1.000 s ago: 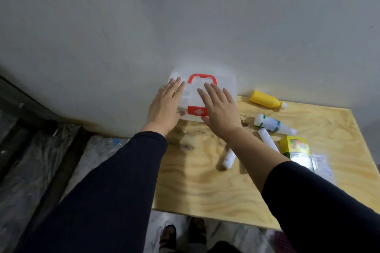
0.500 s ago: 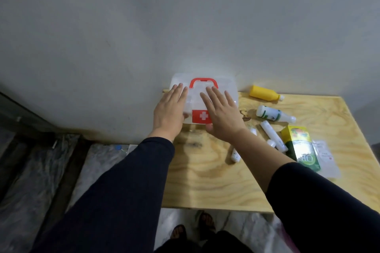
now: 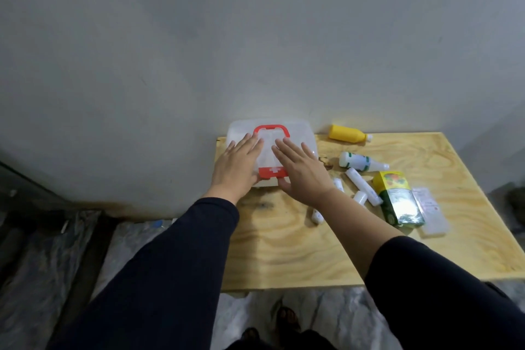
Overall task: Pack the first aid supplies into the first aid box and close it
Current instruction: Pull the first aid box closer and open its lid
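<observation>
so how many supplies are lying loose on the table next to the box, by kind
bottles: 2, the yellow bottle and the white bottle
white tubes: 3 showing, the long tube, the small tube, the tube behind the forearm
cartons: 1, the green and yellow carton
flat packets: 1, the clear packet
total: 7

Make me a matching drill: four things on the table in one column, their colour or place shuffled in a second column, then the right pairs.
Column one:
1. first aid box
2. bottle by the wall
3. carton
4. box handle

Column two:
A. red
B. all yellow, lying on its side
C. green and yellow, near the table's right side
D. translucent white, under both hands

Pairs: 1-D, 2-B, 3-C, 4-A
</observation>
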`<act>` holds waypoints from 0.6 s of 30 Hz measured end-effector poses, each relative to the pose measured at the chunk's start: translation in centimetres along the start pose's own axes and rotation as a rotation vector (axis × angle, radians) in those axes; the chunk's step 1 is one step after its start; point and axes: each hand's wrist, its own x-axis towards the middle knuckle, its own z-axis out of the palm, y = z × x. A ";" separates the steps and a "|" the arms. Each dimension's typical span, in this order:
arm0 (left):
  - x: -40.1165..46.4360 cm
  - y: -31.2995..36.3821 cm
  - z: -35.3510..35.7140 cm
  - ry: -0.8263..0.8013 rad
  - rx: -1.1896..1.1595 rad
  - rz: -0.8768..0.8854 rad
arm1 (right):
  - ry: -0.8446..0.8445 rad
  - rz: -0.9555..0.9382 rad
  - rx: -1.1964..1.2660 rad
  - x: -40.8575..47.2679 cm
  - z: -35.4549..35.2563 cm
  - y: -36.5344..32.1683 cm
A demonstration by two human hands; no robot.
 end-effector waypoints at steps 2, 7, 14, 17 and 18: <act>0.1 0.1 0.2 0.014 -0.021 -0.015 | 0.012 0.020 0.002 -0.2 0.0 0.3; 0.3 -0.2 0.3 0.015 -0.020 -0.006 | 0.123 0.335 0.202 -1.6 0.6 1.9; 0.4 -0.1 1.3 0.050 -0.006 0.025 | 0.067 0.699 0.835 -1.5 1.5 2.6; 0.2 -0.2 1.3 0.063 -0.025 0.025 | 0.144 0.740 0.925 -1.1 2.2 2.3; 0.2 -0.2 1.2 0.060 -0.029 0.025 | 0.166 0.748 0.953 -1.0 2.4 2.3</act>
